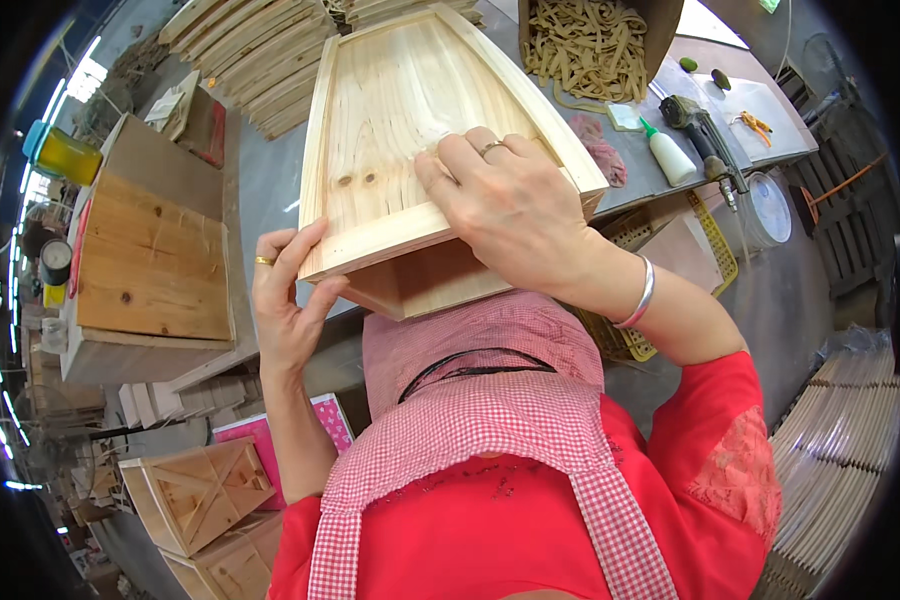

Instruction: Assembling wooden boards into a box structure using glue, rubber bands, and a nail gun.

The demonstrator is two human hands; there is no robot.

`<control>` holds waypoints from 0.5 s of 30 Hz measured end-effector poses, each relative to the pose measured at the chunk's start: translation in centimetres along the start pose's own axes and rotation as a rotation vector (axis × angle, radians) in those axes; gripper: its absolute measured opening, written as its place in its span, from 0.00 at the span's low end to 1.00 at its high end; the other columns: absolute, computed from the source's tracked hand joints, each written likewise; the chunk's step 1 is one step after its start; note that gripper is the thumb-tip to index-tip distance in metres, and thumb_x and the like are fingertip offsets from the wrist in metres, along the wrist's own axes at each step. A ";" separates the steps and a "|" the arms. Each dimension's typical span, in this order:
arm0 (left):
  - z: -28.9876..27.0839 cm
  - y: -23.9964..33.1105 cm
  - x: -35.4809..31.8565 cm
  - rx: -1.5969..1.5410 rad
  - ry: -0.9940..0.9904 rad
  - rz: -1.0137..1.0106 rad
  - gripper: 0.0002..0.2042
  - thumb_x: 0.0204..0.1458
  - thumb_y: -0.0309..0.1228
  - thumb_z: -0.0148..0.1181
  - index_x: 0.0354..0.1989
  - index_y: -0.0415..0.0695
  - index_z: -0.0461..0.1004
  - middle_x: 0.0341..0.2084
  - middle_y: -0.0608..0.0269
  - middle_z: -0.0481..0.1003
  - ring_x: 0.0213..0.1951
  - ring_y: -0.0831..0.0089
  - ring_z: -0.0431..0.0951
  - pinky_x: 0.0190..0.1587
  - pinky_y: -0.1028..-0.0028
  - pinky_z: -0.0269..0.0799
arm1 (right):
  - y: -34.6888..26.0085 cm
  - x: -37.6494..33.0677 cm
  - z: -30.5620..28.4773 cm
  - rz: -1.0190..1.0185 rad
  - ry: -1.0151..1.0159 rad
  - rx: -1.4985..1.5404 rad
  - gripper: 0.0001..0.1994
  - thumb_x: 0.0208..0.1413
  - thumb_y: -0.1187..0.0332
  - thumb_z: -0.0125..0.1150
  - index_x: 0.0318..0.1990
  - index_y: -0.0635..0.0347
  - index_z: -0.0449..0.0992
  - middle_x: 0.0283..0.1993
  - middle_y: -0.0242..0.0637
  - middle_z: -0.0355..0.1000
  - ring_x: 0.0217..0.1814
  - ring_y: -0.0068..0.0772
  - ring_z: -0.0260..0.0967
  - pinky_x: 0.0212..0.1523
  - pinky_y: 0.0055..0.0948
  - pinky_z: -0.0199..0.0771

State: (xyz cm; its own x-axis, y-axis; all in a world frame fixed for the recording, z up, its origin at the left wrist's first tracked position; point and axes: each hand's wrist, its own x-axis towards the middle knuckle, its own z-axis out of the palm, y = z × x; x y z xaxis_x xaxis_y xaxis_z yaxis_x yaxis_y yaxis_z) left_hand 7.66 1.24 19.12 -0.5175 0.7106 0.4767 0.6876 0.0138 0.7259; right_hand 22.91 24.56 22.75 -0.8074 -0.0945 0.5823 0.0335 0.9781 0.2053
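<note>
A pale wooden box [410, 105] with a framed, knotty panel on top lies on the grey workbench before me, its near end open toward my apron. My left hand [286, 285] grips the box's near left corner, fingers on the upper face and thumb at the lower edge. Over the near rail, my right hand [510, 205] rests with curled fingers against the panel. Whatever those fingers hold, if anything, is hidden beneath them.
Stacked wooden slats [255, 60] stand behind left, and a wooden chest [155, 255] sits at left. Right of the box are a carton of tan strips [585, 50], a green-tipped white glue bottle [670, 155] and an air nailer [700, 135]. A yellow basket [715, 240] is below the bench.
</note>
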 end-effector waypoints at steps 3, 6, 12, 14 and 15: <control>0.0 0.2 0.1 0.081 0.006 0.030 0.26 0.48 0.34 0.71 0.58 0.42 0.75 0.44 0.61 0.67 0.47 0.67 0.69 0.51 0.72 0.67 | 0.1 -0.1 -0.3 0.016 -0.026 0.021 0.18 0.49 0.69 0.55 0.49 0.62 0.77 0.37 0.36 0.69 0.41 0.34 0.70 0.40 0.30 0.68; -0.4 1.0 0.3 0.218 -0.001 0.086 0.24 0.49 0.32 0.69 0.57 0.42 0.75 0.42 0.58 0.69 0.45 0.64 0.70 0.49 0.70 0.68 | 0.4 -0.9 -2.4 0.036 0.082 0.239 0.25 0.45 0.66 0.67 0.54 0.62 0.75 0.44 0.40 0.72 0.47 0.40 0.70 0.48 0.34 0.69; -0.7 1.1 -0.2 0.306 -0.011 0.151 0.24 0.50 0.34 0.68 0.57 0.42 0.75 0.42 0.56 0.71 0.44 0.61 0.72 0.48 0.68 0.69 | 5.5 -8.5 -3.1 0.391 0.217 0.608 0.28 0.45 0.73 0.72 0.57 0.66 0.74 0.60 0.47 0.72 0.60 0.45 0.70 0.58 0.37 0.70; -0.8 1.0 -0.3 0.281 -0.011 0.163 0.25 0.50 0.36 0.69 0.57 0.41 0.75 0.43 0.55 0.71 0.44 0.61 0.72 0.48 0.69 0.69 | 6.0 -9.9 -1.6 0.390 0.173 0.693 0.25 0.48 0.75 0.69 0.57 0.67 0.75 0.61 0.49 0.72 0.62 0.44 0.69 0.61 0.35 0.69; -0.9 1.1 -0.4 0.277 -0.018 0.143 0.24 0.52 0.36 0.67 0.57 0.40 0.75 0.43 0.55 0.71 0.45 0.62 0.72 0.49 0.69 0.68 | 6.0 -10.2 -0.8 0.412 0.219 0.803 0.24 0.50 0.75 0.69 0.56 0.67 0.76 0.60 0.49 0.72 0.62 0.44 0.70 0.61 0.35 0.69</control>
State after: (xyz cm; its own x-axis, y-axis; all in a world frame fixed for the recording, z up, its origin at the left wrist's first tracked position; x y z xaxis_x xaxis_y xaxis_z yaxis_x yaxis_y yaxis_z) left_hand 8.19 0.36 20.19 -0.3980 0.7317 0.5534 0.8668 0.1025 0.4880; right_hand 31.81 31.28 18.62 -0.6903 0.3361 0.6407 -0.1909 0.7696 -0.6093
